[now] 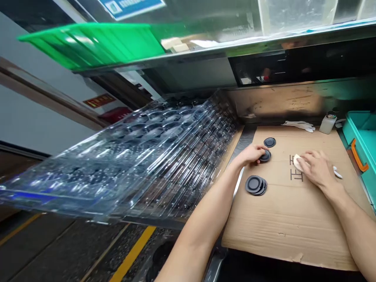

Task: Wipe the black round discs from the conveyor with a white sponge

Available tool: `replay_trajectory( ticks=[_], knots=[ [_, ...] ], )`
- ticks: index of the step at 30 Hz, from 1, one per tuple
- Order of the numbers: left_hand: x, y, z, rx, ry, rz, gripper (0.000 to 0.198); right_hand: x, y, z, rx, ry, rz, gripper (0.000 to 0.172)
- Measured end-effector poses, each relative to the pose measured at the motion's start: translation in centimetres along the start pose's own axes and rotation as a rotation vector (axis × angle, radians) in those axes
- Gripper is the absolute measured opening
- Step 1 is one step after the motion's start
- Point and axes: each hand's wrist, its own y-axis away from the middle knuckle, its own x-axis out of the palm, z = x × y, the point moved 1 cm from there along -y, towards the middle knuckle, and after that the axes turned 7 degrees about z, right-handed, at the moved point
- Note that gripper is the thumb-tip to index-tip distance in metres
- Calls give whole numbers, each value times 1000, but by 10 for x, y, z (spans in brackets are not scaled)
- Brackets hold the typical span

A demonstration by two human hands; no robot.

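Note:
My left hand [252,154] reaches over the cardboard sheet [282,219], its fingers closed on the edge of a round black disc [266,156]. Just beyond it lies another black disc [269,142], flat on the cardboard. Nearer to me is a small, slightly fanned stack of black discs [254,184]. On the right, my right hand [319,166] pinches a small cream-white pad [297,162] above the printed black characters. A small white object [337,172] shows beside that hand; its kind I cannot make out.
Stacked clear plastic trays [164,145] with round hollows fill the left side. A small bottle [328,122] and a white glove-like cloth [299,125] lie at the back. To the right stands a teal bin [362,141]; overhead, a green bin [96,45] sits on a shelf.

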Motion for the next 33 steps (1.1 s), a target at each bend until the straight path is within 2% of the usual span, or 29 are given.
replay_trajectory(
  ticks=[2, 3, 4, 6, 8, 9, 11, 13, 15, 18, 22, 24, 26, 28, 30, 33],
  knots=[
    [5, 15, -3, 48, -177, 160, 41, -10, 3, -13, 157, 104, -23, 36],
    [5, 20, -4, 78, -260, 187, 47, -15, 4, -21, 236, 145, 30, 36],
    [4, 23, -5, 107, -333, 167, 51, -19, 5, -29, 299, 166, 106, 34],
    [-2, 22, -4, 145, -478, 2, 54, -28, 2, -39, 342, 138, 203, 30],
    [-10, 12, -2, 172, -558, -210, 55, -38, -9, -35, 280, 37, 155, 29],
    [-13, 5, -1, 196, -568, -275, 58, -43, -19, -27, 221, -23, 107, 30],
    [-15, -12, 2, 264, -547, -293, 75, -47, -47, 0, 77, -110, 74, 29],
    [-13, -26, 5, 314, -521, -239, 91, -42, -82, 34, -80, -111, 126, 26],
    [-10, -36, 8, 312, -503, -214, 87, -29, -116, 66, -192, -45, 213, 25],
    [-6, -41, 13, 329, -498, -228, 67, -2, -153, 99, -205, 76, 334, 30],
    [-5, -42, 15, 358, -475, -251, 61, 16, -175, 117, -139, 168, 439, 32],
    [-5, -42, 15, 352, -466, -242, 60, 11, -183, 118, -156, 132, 555, 26],
    [-6, -42, 14, 346, -461, -234, 61, -5, -190, 112, -189, 21, 721, 18],
    [-6, -41, 14, 336, -453, -233, 64, -28, -193, 99, -151, -92, 799, 23],
    [-6, -41, 13, 321, -443, -230, 67, -54, -186, 78, -52, -151, 712, 38],
    [-6, -40, 13, 307, -435, -216, 65, -80, -151, 39, 39, -146, 523, 50]
  ],
)
